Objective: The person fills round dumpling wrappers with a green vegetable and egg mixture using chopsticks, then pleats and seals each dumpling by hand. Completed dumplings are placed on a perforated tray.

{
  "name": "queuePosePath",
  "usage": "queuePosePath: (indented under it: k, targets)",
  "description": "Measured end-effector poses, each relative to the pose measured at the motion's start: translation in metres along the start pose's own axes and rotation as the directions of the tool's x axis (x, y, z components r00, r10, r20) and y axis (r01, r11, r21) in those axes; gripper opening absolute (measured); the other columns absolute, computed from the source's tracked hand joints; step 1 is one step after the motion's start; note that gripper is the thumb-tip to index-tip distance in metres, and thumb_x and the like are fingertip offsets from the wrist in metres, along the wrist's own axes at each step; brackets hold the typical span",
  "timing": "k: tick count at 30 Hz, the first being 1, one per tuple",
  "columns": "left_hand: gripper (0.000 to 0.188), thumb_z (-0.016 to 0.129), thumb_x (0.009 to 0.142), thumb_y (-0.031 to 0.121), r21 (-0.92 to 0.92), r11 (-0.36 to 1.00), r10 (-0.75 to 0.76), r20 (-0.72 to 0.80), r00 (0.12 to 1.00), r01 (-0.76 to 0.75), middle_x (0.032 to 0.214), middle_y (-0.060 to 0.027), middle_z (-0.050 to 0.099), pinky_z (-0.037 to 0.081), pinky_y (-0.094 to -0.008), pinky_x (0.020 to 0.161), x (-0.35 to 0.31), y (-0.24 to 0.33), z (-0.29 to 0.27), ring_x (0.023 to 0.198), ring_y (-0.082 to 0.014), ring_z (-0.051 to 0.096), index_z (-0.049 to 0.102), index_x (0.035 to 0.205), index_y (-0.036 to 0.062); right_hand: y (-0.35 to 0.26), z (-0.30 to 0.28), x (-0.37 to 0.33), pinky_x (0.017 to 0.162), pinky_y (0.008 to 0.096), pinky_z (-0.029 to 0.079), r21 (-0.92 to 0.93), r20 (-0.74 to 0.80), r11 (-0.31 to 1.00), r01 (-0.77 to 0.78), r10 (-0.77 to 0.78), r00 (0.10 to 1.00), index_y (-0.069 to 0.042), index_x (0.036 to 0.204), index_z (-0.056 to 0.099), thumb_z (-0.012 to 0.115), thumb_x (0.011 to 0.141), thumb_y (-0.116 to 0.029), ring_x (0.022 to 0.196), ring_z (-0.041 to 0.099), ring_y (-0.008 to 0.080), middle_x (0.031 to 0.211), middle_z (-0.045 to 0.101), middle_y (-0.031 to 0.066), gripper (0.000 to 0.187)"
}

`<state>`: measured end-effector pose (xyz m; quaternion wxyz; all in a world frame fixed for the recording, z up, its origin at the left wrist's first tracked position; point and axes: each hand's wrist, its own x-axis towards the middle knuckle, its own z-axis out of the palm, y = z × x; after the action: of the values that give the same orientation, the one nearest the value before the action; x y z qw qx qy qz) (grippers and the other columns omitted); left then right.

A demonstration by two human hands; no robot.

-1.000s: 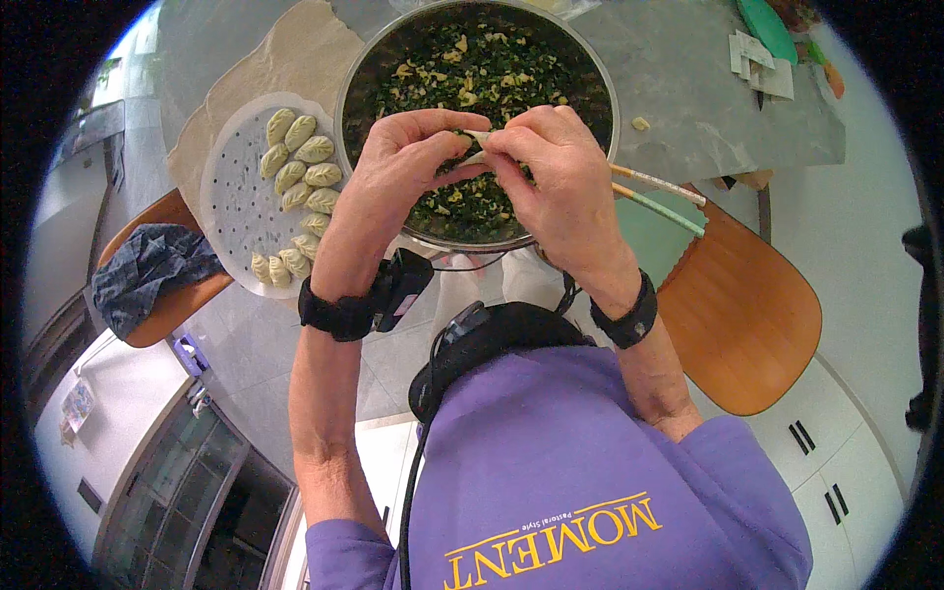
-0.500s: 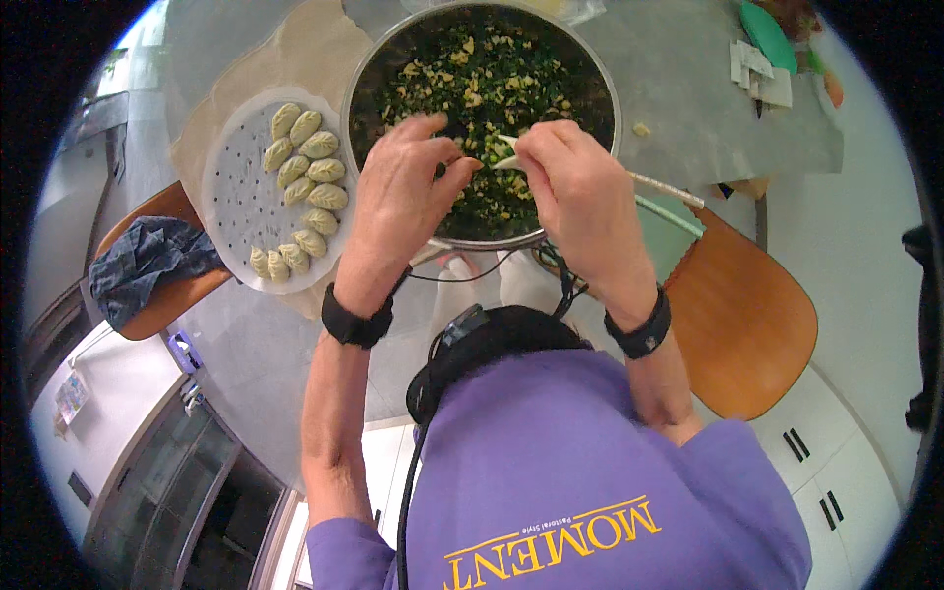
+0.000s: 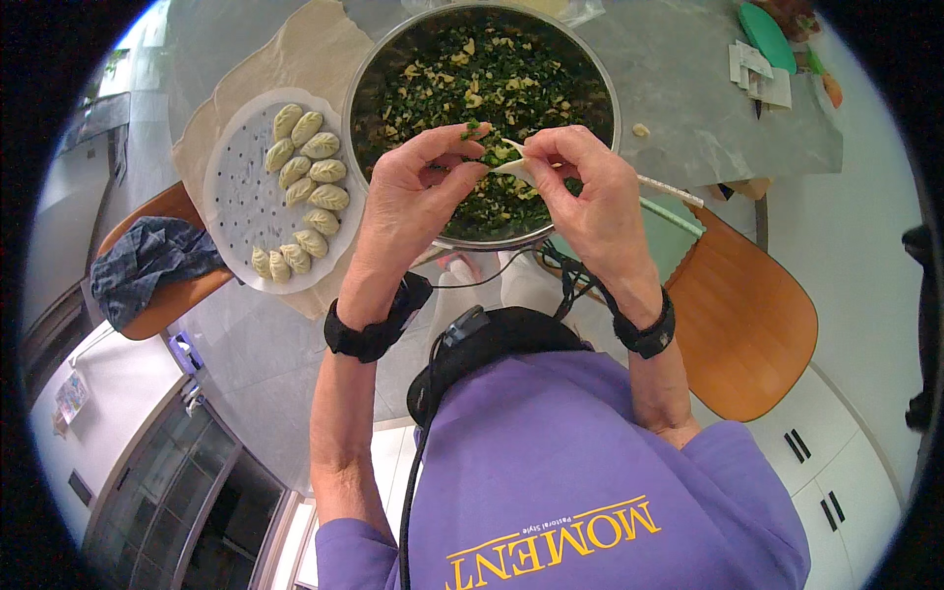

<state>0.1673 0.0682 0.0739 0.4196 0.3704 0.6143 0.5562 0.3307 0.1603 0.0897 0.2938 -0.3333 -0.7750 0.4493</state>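
Note:
Above the filling, my right hand (image 3: 582, 182) pinches a pale dumpling wrapper (image 3: 513, 168), folded partly round some green filling (image 3: 500, 154). From the other side, my left hand (image 3: 418, 182) is curled in at the wrapper's left end. Its thumb tip meets the dough there, and green bits cling to its index fingertip. Part of the wrapper is hidden by my fingers. Below both hands stands a wide metal bowl (image 3: 612, 147) of chopped dark green leaves with yellow bits. Several pleated dumplings (image 3: 326, 197) lie along the right side of a round perforated white liner (image 3: 236, 197), to the left.
A beige cloth (image 3: 285, 49) lies under the liner on the grey table (image 3: 678, 118). Two stick ends (image 3: 678, 192) jut out beside the bowl. Papers (image 3: 757, 69) and a green lid-like item (image 3: 767, 37) sit far right. Wooden chairs (image 3: 747, 324) stand on both sides.
My left hand has moved right and closed in on the wrapper, with green bits now on its index finger. The right hand has stayed near its place, its grip on the wrapper kept.

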Motion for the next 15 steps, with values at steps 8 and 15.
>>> queuePosePath:
  k: [8, 15]
  targets:
    - [0.016, 0.067, 0.082, -0.002, 0.1, 0.995, -0.005, -0.028, 1.0, 0.008, 0.09, -0.0045, 0.069, 0.052, -0.0214, 0.071, 0.003, 0.003, 0.002, 0.082, -0.0075, 0.064, 0.067, 0.098, -0.0026, 0.0, 0.001, -0.002, 0.064, 0.0339, 0.05, 0.034, 0.002, 0.999, 0.041, -0.041, 0.999, 0.0, 0.092, 0.061, 0.066, 0.082, 0.001, 0.072, 0.063, 0.0263, 0.083, 0.061, 0.013, 0.012]
    - [0.012, 0.068, 0.08, -0.001, 0.216, 0.964, -0.141, -0.073, 0.987, 0.154, 0.088, -0.0061, 0.069, 0.052, -0.0244, 0.07, -0.002, 0.017, 0.0, 0.08, -0.011, 0.065, 0.067, 0.093, -0.0016, 0.002, 0.0, -0.003, 0.064, 0.033, 0.049, 0.024, -0.042, 0.999, 0.041, -0.04, 0.998, -0.001, 0.092, 0.061, 0.066, 0.081, 0.001, 0.072, 0.062, 0.0247, 0.083, 0.061, 0.0115, 0.012]
